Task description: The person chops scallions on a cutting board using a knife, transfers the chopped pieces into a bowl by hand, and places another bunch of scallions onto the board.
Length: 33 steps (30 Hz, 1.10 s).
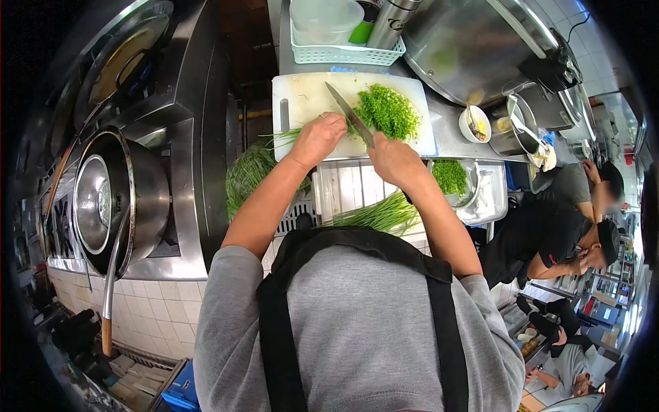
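A white cutting board (309, 93) lies on the steel counter. My right hand (395, 161) is closed round the handle of a knife (349, 112), its blade angled up and left over the board. Fingers bent together, my left hand (320, 139) is on the board's left part, on thin green stalks (283, 135) that stick out to its left. Chopped greens (389, 112) are heaped right of the blade. Below the board, long green stalks (384, 213) lie by a white tray (350, 185), and more chopped greens (449, 177) sit right of my right forearm.
A pale basket (347, 55) with containers stands behind the board. A large steel pot (473, 41), a white bowl (474, 123) and a clear container (491, 192) are at right. Leafy greens (244, 180) lie lower left; a stove with a wok (147, 199) is left. Several co-workers (549, 233) are at right.
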Each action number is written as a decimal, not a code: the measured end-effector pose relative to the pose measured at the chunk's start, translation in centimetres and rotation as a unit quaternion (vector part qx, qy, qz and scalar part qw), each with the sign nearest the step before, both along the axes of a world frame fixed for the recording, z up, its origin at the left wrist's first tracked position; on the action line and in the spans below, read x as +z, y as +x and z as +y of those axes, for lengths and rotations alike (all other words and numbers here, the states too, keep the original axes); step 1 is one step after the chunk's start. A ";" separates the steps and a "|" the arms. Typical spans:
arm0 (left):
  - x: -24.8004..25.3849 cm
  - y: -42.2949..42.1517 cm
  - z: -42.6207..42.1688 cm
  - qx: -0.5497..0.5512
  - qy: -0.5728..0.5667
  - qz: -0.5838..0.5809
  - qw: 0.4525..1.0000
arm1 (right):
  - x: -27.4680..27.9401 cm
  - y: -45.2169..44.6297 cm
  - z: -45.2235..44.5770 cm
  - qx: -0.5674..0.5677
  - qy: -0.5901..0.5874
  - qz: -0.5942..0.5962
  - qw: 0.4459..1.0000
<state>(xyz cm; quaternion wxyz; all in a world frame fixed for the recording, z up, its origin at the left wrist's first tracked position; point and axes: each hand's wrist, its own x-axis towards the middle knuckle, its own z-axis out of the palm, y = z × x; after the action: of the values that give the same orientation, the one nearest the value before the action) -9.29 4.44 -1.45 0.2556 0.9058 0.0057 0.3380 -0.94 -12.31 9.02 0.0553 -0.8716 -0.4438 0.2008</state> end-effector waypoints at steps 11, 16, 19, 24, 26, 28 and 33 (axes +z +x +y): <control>0.2 0.0 0.0 0.000 -0.003 0.005 1.000 | -1.0 0.0 -0.1 0.003 0.014 -0.003 1.000; 0.3 0.0 -0.1 0.002 -0.003 -0.005 1.000 | -3.6 -0.2 0.7 -0.020 0.049 -0.005 0.999; 0.4 0.0 0.0 0.001 0.008 0.009 1.000 | -1.7 0.2 0.4 0.007 0.045 0.002 0.999; 0.6 -0.3 -0.1 0.001 -0.010 0.043 0.999 | -3.4 -1.6 0.5 -0.038 0.047 0.010 0.998; 0.6 -0.2 -0.1 -0.004 -0.016 0.032 0.999 | -5.8 0.0 0.7 -0.024 0.113 0.014 0.993; 0.5 -0.2 -0.1 -0.005 -0.013 0.034 0.999 | -6.2 0.9 0.3 -0.032 0.134 0.053 0.989; 0.7 0.6 -0.8 0.016 -0.003 0.037 0.999 | -4.5 2.7 -1.4 -0.080 0.104 0.134 0.982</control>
<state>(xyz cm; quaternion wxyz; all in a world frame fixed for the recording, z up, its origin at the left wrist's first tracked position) -8.70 3.66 -0.73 0.2525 0.9166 0.0309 0.3083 1.79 -13.68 4.51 0.2207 -0.8589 -0.3797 0.2636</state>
